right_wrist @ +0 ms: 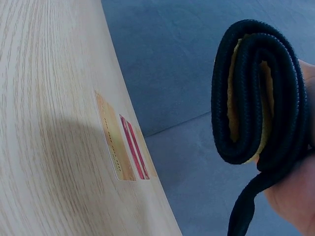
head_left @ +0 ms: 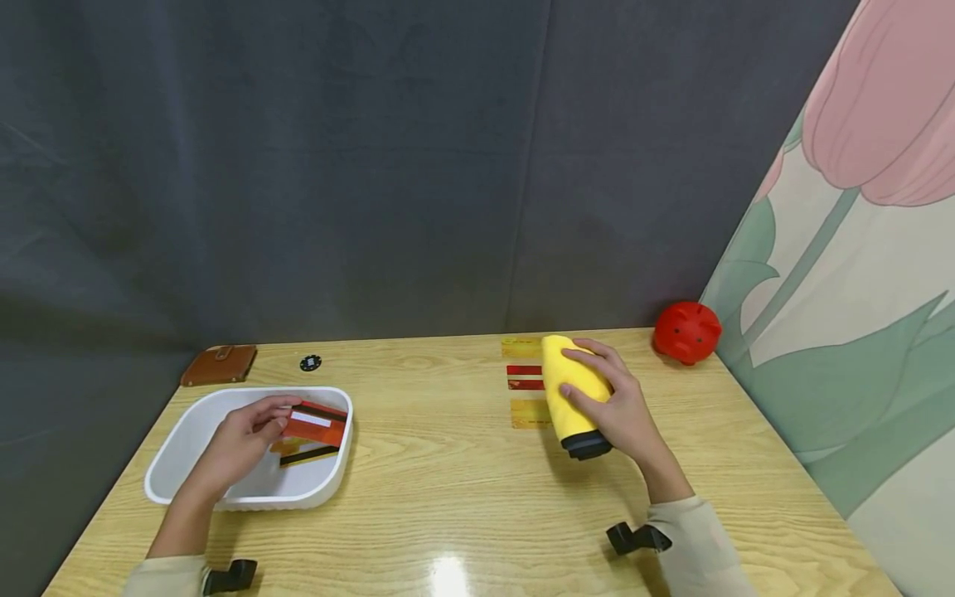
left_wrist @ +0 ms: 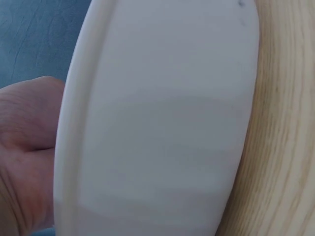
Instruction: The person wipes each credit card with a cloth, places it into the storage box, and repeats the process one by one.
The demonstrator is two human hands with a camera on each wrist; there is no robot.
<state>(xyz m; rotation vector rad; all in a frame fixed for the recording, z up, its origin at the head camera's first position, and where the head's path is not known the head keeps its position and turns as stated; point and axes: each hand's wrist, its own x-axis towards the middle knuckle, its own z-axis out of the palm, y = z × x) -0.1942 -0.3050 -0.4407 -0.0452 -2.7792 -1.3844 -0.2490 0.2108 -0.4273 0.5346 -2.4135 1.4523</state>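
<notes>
While yellow cloth (head_left: 564,390) in right fingers (head_left: 603,367), red card (head_left: 317,431) apparently in left (head_left: 270,405).

No text is legible: characters on the nearer gold card (right_wrist: 115,140) and the chip's mark (head_left: 310,362) are too small.

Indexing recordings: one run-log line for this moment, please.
left hand: pinches red card at white tub; right hand: grips rolled yellow cloth; table: flat cards

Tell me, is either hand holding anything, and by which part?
The right hand grips the rolled yellow cloth around its middle. The left hand appears to pinch the red card by its left end.
</notes>
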